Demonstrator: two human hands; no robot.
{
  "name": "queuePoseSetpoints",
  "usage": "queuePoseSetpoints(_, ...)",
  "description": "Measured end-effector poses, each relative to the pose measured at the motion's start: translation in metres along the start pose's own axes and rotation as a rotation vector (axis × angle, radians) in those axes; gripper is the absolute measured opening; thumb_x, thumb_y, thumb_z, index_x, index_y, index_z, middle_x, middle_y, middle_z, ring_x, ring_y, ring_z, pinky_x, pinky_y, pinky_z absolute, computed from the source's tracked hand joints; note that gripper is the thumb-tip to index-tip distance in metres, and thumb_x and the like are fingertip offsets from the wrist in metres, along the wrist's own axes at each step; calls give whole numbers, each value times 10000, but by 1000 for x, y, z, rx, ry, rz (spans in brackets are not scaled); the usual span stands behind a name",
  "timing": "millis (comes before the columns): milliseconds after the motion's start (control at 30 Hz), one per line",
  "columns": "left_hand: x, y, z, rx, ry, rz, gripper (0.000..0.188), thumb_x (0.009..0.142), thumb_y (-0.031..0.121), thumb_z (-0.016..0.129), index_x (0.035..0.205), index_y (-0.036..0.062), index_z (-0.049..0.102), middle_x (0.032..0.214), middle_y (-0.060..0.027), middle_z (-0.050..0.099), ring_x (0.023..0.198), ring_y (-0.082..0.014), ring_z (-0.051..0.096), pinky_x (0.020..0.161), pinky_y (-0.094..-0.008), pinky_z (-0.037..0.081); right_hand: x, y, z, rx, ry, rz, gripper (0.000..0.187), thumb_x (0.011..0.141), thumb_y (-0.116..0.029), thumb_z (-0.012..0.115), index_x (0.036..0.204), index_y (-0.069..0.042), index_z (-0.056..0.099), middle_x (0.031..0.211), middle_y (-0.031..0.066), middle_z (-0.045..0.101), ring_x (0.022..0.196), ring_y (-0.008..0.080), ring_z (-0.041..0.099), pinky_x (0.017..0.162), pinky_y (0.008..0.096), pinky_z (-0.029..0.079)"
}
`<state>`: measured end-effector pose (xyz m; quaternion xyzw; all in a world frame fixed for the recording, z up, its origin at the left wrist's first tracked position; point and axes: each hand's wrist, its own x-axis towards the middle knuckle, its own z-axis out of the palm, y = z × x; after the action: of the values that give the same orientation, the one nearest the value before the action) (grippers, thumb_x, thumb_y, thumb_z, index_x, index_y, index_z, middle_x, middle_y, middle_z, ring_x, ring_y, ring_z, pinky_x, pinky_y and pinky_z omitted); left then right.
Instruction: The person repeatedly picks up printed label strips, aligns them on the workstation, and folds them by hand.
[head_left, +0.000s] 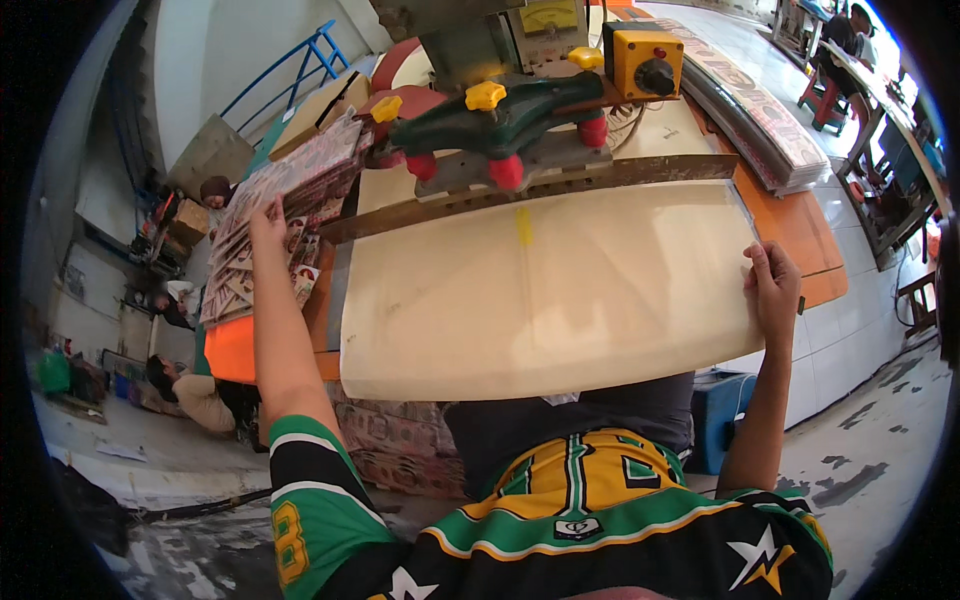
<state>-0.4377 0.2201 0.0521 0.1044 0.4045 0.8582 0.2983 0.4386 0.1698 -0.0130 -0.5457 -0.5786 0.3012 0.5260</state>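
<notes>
My left hand (pixel 268 222) reaches to a leaning pile of flat printed pieces (pixel 290 170) on the left, its fingers closed at the edge of some of them. A wide cream sheet (pixel 540 300) lies in front of me, its near edge hanging toward my lap. By the sheet's right edge is my right hand (pixel 775 285), fingers curled in; whether they pinch anything is hidden. Along the sheet's far side runs a long metal bar (pixel 650 177), beneath a dark green press head (pixel 500 115) with yellow knobs (pixel 485 96) and red posts (pixel 506 172).
A yellow control box (pixel 643 60) with a black knob stands at the back. More printed sheets are stacked (pixel 745 110) on the orange table (pixel 800 240) at the right. A blue container (pixel 722 420) sits below. Other people (pixel 200 395) are at the far left and far right.
</notes>
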Motion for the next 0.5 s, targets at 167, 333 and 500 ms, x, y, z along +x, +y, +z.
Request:
queuePoseSetpoints(167,-65,-25,40,-77,-7,73,615,1018,-26,510,1539,-113,197,1597,-280,187,1408,-431,400,1072,-470,591,-5,-8,-5,-34,15,18,294,1066,-273,590,919,-26,653,640,-48,483,565,29,449,533,211,353)
queuePoseSetpoints(333,-78,-20,40,156,-124,191,590,1014,23,544,1530,-103,286,1597,-231,303,1432,-384,394,1162,-445,482,-3,-5,-2,-35,4,5,290,1063,-267,593,916,-24,652,644,-45,495,562,32,457,524,214,354)
queuePoseSetpoints(500,-97,-26,47,388,-314,200,569,1038,153,562,1525,-62,363,1588,-155,396,1462,-305,384,1252,-423,313,-3,-1,-2,-53,49,50,231,1034,-199,607,909,-17,675,669,-22,555,587,44,517,520,224,393)
